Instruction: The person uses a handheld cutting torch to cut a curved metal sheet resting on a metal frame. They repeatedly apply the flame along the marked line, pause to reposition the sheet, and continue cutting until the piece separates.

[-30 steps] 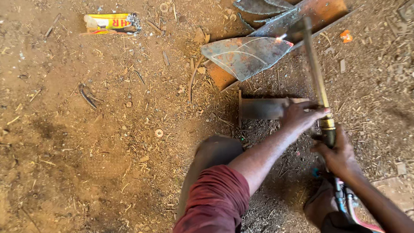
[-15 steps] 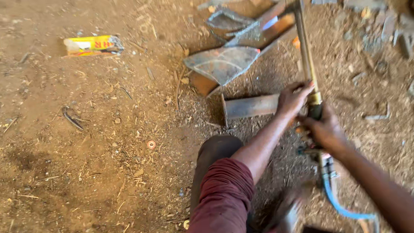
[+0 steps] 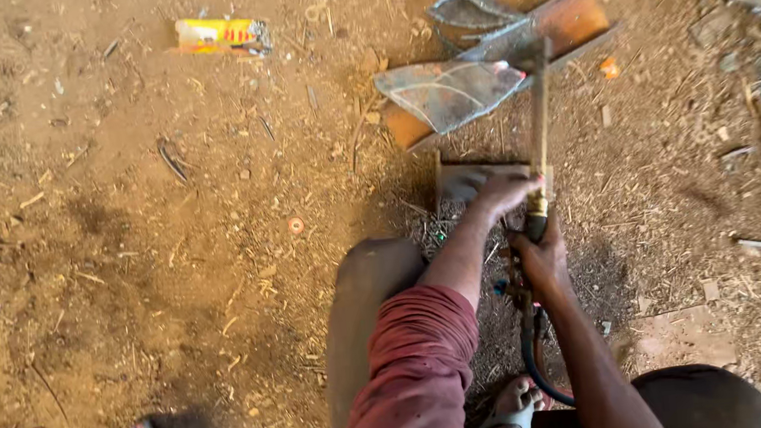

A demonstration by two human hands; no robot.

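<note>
Two bare hands grip a long brass-coloured cutting torch with a thin rigid metal tube (image 3: 539, 127) over bare dirt ground (image 3: 128, 264). The right hand (image 3: 542, 259) is closed around the handle, where dark hoses (image 3: 531, 357) trail back toward the body. The left hand (image 3: 502, 192) is curled about the tube just ahead, above a small flat grey metal plate (image 3: 465, 179). The torch tip reaches a curved grey sheet-metal piece (image 3: 448, 93). The torch looks stiff and fairly heavy, best held at the handle, away from the tip.
</note>
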